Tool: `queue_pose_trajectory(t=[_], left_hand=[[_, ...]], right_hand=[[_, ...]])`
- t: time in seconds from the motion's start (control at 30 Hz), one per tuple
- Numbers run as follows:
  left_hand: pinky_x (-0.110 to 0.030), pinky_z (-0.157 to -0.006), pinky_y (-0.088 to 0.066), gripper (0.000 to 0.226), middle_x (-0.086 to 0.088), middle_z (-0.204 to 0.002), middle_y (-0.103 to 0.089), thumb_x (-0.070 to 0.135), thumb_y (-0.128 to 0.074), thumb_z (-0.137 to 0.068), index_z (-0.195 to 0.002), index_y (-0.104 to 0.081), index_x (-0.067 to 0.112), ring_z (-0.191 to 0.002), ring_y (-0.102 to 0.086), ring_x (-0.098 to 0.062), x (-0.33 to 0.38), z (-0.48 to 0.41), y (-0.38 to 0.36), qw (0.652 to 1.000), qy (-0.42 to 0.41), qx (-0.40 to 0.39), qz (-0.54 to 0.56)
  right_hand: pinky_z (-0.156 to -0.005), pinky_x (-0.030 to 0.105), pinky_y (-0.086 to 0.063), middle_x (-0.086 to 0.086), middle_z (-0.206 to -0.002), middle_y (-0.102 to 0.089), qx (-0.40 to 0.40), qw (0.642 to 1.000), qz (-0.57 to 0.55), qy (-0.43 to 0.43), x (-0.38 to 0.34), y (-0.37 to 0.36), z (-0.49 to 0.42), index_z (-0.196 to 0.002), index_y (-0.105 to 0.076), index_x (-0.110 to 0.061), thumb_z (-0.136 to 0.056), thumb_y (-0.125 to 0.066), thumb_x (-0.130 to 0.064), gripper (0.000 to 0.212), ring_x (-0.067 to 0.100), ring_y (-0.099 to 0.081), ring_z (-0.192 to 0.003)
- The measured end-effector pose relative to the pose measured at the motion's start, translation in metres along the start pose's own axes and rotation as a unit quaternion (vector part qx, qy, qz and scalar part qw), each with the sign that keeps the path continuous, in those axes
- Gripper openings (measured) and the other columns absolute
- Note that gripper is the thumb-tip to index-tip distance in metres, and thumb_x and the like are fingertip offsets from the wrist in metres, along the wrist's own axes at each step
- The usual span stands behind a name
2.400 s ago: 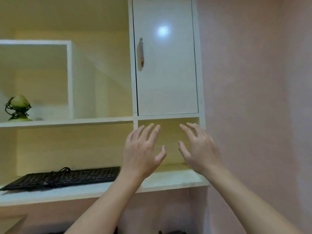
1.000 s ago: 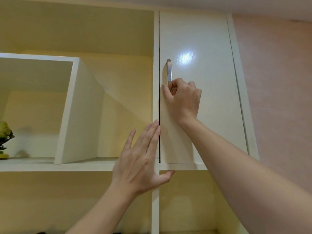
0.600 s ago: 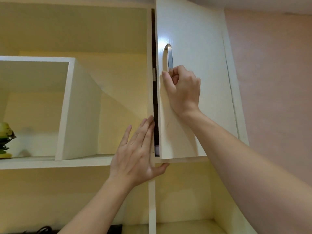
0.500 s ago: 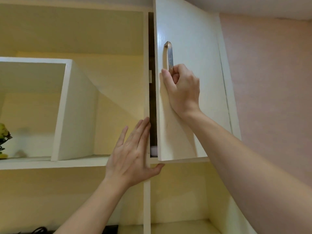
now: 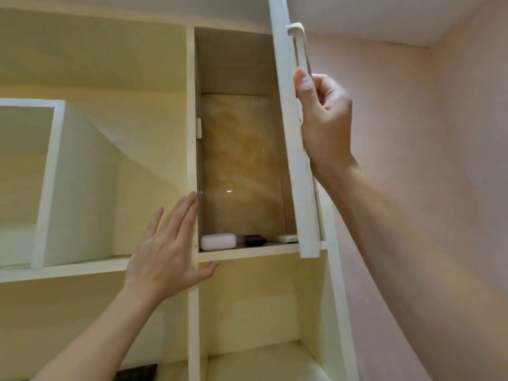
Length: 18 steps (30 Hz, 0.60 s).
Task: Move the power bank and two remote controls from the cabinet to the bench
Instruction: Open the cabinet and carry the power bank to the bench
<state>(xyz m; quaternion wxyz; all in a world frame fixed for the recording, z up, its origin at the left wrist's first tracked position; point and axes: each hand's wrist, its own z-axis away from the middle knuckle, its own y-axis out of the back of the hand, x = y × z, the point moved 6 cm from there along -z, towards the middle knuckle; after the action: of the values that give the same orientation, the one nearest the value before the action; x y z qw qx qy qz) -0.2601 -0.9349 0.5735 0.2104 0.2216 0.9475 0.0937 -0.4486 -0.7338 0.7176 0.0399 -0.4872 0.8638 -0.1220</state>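
1. Power bank [image 5: 218, 242]: white, rounded-edge block lying flat at the left front of the cabinet [image 5: 239, 149] floor, close to the left inner wall. No brand mark or lettering legible on the visible face.
2. Black remote [image 5: 255, 240]: small dark object, just right of the power bank, with a gap between them. Only its front end shows; no readable writing.
3. White remote [image 5: 287, 238]: pale object at the right of the cabinet floor, partly hidden behind the lower edge of the door [image 5: 295, 149]. Identity as a remote is not confirmable from this end view; no text visible.
4. All three items rest inside the cabinet compartment, on its bottom panel.
5. Door: swung open, seen nearly edge-on, hinged on the right side. A pale bar handle [image 5: 298, 48] stands off its outer face.
6. Right hand [image 5: 324, 125]: fingers curled closed around the lower part of the handle, thumb pressed along the door's edge.
7. Left hand [image 5: 167, 248]: open, fingers spread and extended, palm flat against the vertical divider [image 5: 191, 105] just left of the compartment; it holds nothing. Thumb sits below the compartment's shelf edge.
8. Surroundings: open cream shelving [image 5: 82, 188] to the left, pink wall [image 5: 439, 160] to the right.
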Motion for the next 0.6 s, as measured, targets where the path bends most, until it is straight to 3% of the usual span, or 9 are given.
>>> queue_pose_trajectory(t=[0.13,0.27,0.33,0.43,0.5,0.6], left_hand=[[-0.058,-0.120,-0.026,0.114,-0.011,-0.166,-0.026,0.071,-0.052,-0.071,-0.155,-0.028,-0.003,-0.149,-0.034,-0.028,0.001,-0.001,0.002,1.000,-0.002,0.017,0.009],[-0.058,-0.118,-0.025,0.115,-0.016,-0.164,-0.029,0.072,-0.047,-0.071,-0.153,-0.029,-0.007,-0.146,-0.036,-0.033,0.009,-0.003,0.003,1.000,-0.001,0.028,0.004],[-0.059,-0.117,-0.025,0.116,-0.019,-0.162,-0.030,0.074,-0.045,-0.072,-0.151,-0.031,-0.010,-0.144,-0.037,-0.035,0.014,-0.005,0.004,0.999,0.006,0.033,-0.001],[-0.060,-0.117,-0.025,0.114,-0.021,-0.160,-0.034,0.073,-0.045,-0.072,-0.150,-0.033,-0.010,-0.144,-0.039,-0.037,0.026,-0.007,0.007,0.998,0.025,0.046,0.019],[-0.060,-0.115,-0.027,0.112,-0.021,-0.160,-0.035,0.073,-0.046,-0.073,-0.150,-0.033,-0.009,-0.144,-0.040,-0.037,0.038,-0.009,0.011,0.998,0.032,0.052,0.034],[-0.058,-0.118,-0.026,0.111,-0.017,-0.161,-0.034,0.073,-0.047,-0.073,-0.151,-0.033,-0.005,-0.145,-0.038,-0.034,0.053,-0.007,0.018,0.996,0.042,0.058,0.050]], right_hand=[[-0.052,0.021,-0.043,-0.011,-0.061,-0.059,0.003,0.997,-0.035,-0.069,0.002,0.062,-0.011,-0.080,-0.059,-0.013,-0.104,-0.046,-0.025,0.030,0.005,-0.053,-0.054],[-0.063,0.029,-0.050,-0.004,-0.069,-0.065,0.022,0.982,-0.051,-0.179,0.017,0.116,-0.018,-0.081,-0.062,-0.011,-0.102,-0.053,-0.021,0.025,0.012,-0.060,-0.062],[-0.060,0.028,-0.055,0.001,-0.071,-0.068,0.024,0.969,-0.059,-0.238,0.016,0.129,-0.015,-0.088,-0.063,-0.005,-0.100,-0.056,-0.019,0.019,0.013,-0.065,-0.060],[-0.056,0.027,-0.057,0.004,-0.082,-0.074,-0.017,0.948,-0.093,-0.304,0.002,0.130,-0.006,-0.112,-0.067,-0.002,-0.101,-0.053,-0.034,0.037,0.015,-0.070,-0.065],[-0.059,0.026,-0.051,0.002,-0.084,-0.071,0.009,0.957,-0.023,-0.290,-0.009,0.137,-0.003,-0.116,-0.065,-0.010,-0.096,-0.056,-0.044,0.040,0.014,-0.066,-0.066],[-0.074,0.026,-0.047,0.000,-0.095,-0.062,0.035,0.971,0.197,-0.131,-0.045,0.136,0.012,-0.105,-0.058,-0.023,-0.086,-0.060,-0.051,0.034,0.012,-0.059,-0.083]])
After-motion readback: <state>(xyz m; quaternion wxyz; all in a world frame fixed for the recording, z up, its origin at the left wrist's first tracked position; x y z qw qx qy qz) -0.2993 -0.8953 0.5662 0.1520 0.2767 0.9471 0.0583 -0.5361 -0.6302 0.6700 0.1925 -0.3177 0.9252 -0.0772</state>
